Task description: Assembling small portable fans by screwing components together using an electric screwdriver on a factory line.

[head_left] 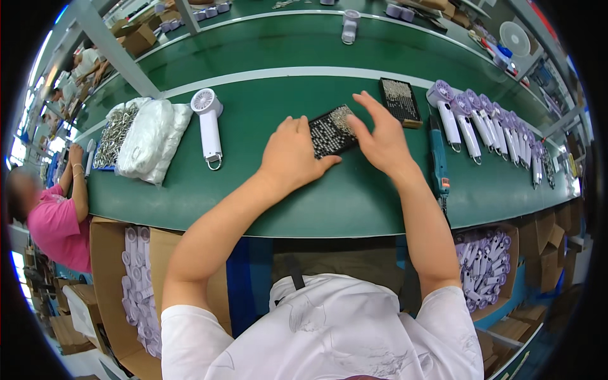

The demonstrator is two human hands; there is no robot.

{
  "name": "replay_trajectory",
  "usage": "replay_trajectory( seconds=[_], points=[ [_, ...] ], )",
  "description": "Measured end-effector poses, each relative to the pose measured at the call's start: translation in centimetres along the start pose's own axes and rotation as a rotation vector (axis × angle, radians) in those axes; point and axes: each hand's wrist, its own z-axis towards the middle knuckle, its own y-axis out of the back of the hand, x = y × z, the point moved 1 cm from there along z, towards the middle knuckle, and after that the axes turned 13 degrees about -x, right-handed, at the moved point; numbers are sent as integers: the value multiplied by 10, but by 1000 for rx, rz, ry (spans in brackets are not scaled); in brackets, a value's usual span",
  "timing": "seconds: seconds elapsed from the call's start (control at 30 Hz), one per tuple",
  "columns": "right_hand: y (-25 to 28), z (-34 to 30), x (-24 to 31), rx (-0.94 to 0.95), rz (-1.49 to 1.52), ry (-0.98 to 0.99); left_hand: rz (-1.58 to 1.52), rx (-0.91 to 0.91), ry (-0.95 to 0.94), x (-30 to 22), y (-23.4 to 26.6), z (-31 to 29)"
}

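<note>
A black screw tray (324, 143) lies tilted on the green bench in front of me. Small silvery pieces that look like screws sit in its rows and heap at its upper right. My left hand (290, 154) grips the tray's left side, fingers along the edge and thumb near the lower corner. At the right end of the tray is my right hand (384, 136), its fingers spread and its thumb close to the heap. Whether that thumb touches the screws I cannot tell. A second black tray (411, 123) of small pieces stands beyond my right hand.
A teal electric screwdriver (438, 158) lies right of my forearm. Lilac-white handheld fans (470, 134) line the right; a single fan (209, 130) lies left, near a white plastic bag (149, 142) and metal clips (116, 136). Cartons of fans (136, 278) flank me. A co-worker (60, 221) sits far left.
</note>
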Motion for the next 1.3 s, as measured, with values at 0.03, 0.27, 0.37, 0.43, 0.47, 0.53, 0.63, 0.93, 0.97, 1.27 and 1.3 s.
replay_trajectory(
  seconds=[0.03, 0.27, 0.37, 0.43, 0.47, 0.53, 0.63, 0.93, 0.97, 1.27, 1.3],
  points=[
    [10, 2, 7, -24, 12, 30, 42, 3, -13, -4, 1, -1],
    [106, 3, 17, -136, -217, 289, -108, -84, -58, -3, 26, -17],
    [163, -9, -45, -24, -446, 356, -110, -247, 10, 26, 51, -21],
    [178, -18, -57, 62, -508, 379, 8, -344, 211, 64, 66, -16],
    [181, -21, -54, 138, -584, 466, 37, -351, 278, 89, 76, -9],
    [180, -24, -51, 288, -648, 534, 143, -334, 496, 138, 95, -9],
    [174, -21, -56, 339, -636, 583, 218, -140, 681, 184, 99, -9],
    [165, 4, -70, 574, -635, 862, 153, 42, 745, 186, 69, 11],
    [166, 7, -72, 605, -636, 864, 183, 76, 749, 175, 76, 15],
    [173, -9, -48, -104, -175, 765, -253, -83, -190, 56, 57, 1],
    [165, -4, -28, -158, -119, 658, -241, -52, -249, 53, 44, -2]
  ],
)
